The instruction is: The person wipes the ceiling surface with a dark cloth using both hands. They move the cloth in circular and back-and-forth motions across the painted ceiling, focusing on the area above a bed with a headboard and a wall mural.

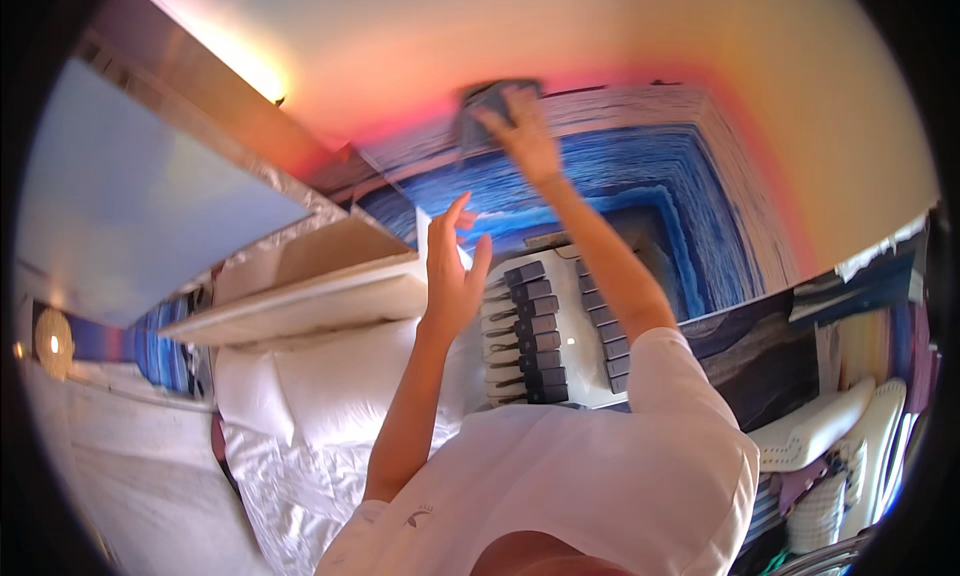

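My right hand (523, 137) reaches forward against the wall mural (480, 174) of sea and sunset, its spread fingers pressed on a grey cloth (491, 110) that is somewhat blurred. Lower and to the left, my left hand (454, 272) is raised in the air with its fingers apart and nothing in it. Below both hands is a white tabletop (585, 351). Along its left side lies a row of several dark box-shaped devices (541, 343) with straps or cables, and a second row of dark boxes (615, 348) lies partly under my right arm.
To the left stands a bed with white pillows (337, 381) and a pale headboard (300, 313). A large mirror (150, 201) fills the upper left, and a lit lamp (274, 88) glows on the wall. Cushions (817, 508) lie on a seat at the lower right.
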`<state>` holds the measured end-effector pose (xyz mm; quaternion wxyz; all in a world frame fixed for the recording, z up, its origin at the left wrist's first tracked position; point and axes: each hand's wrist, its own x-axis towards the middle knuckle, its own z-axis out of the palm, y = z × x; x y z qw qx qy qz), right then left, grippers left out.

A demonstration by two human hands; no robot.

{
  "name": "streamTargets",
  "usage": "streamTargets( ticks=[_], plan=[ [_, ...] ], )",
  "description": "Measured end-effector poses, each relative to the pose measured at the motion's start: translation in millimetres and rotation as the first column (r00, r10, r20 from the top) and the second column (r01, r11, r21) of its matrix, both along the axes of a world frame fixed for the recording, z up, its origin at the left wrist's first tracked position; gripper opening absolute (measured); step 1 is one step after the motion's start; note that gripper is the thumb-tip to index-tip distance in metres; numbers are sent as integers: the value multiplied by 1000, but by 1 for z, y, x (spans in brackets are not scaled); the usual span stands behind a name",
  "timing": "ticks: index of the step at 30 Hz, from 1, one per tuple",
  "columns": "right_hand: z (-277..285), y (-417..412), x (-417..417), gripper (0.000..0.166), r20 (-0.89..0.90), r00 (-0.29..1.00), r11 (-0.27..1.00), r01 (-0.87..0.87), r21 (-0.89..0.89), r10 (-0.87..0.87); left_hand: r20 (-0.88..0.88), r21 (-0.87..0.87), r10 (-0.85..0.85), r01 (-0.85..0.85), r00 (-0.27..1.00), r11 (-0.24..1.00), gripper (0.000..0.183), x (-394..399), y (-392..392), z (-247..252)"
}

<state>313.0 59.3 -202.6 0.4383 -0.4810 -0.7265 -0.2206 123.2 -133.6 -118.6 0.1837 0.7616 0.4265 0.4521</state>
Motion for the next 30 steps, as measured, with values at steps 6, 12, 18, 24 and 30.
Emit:
streamTargets(
  ticks=[6,12,18,24,30],
  plan=[
    [-5,-4,84,75,-579,779,959,282,-19,-241,122,-39,147,-144,982,989,51,-43,-17,-7],
    [-48,-5,-96,72,-6,990,972,-138,-190,139,143,-21,144,-142,979,990,50,-56,-3,-13],
    [122,25,-126,68,129,981,983,-155,99,142,206,-37,137,-132,969,991,48,-78,0,-6],
    [235,23,-129,67,143,989,946,-87,312,44,288,-65,89,-73,953,995,45,-91,14,-23],
    [28,1,-89,66,553,832,998,-16,-60,47,290,-59,-19,38,957,998,47,-96,15,-20]
  ],
)
